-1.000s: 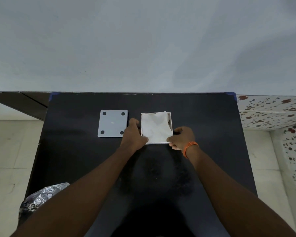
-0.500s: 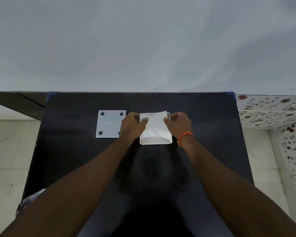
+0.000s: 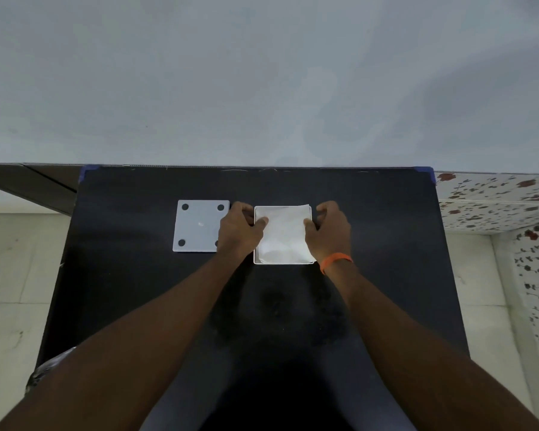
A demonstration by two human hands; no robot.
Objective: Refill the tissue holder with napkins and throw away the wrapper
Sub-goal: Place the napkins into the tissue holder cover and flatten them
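A white square tissue holder (image 3: 283, 261) sits open on the black table (image 3: 137, 290), with a stack of white napkins (image 3: 283, 234) inside it. My left hand (image 3: 238, 233) grips the holder's left side, thumb pressing on the napkins. My right hand (image 3: 332, 233), with an orange band at the wrist, holds the right side, thumb on the napkins too. The holder's grey lid (image 3: 199, 227), with black pads at its corners, lies flat just left of my left hand. A bit of silvery wrapper (image 3: 49, 367) shows at the table's near left edge, mostly hidden by my arm.
A grey wall rises right behind the table's far edge. Light floor tiles lie to the left, and a flower-patterned surface (image 3: 495, 197) stands to the right.
Both hands slid from the holder's near corners up along its sides, and the thumbs now press on the napkins. The napkin's raised fold has been flattened into the holder.
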